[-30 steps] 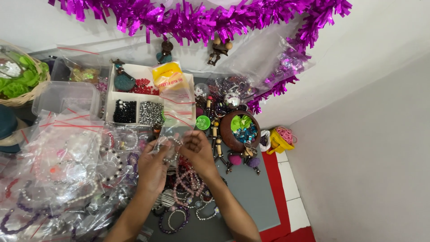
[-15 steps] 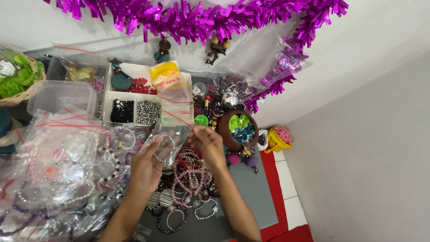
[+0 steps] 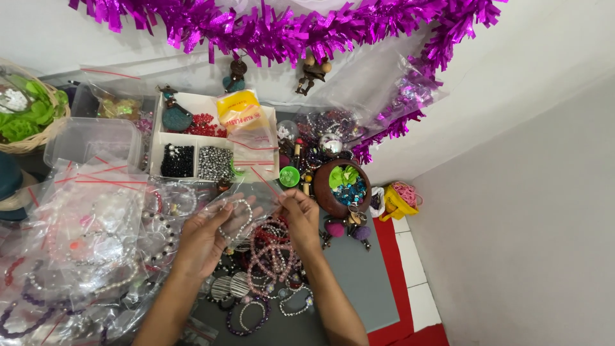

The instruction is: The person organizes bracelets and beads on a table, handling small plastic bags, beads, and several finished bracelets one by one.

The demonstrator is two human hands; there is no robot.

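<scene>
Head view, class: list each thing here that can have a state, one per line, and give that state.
Left hand: palm up, holding a clear bag.
Right hand: pinching the bag's edge.
Clear bag: held up, a beaded bracelet inside.
Brown bowl: upright, filled with blue beads.
White divided tray: uncovered, compartments filled.
Clear plastic box: lid on.

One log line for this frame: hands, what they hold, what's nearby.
left hand: holds clear zip bag with bead bracelet | right hand: pinches bag's edge | below: bracelet pile | right: brown bowl

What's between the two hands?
Head view: a clear bag with a pale bead bracelet inside spans from left hand to right hand.
</scene>
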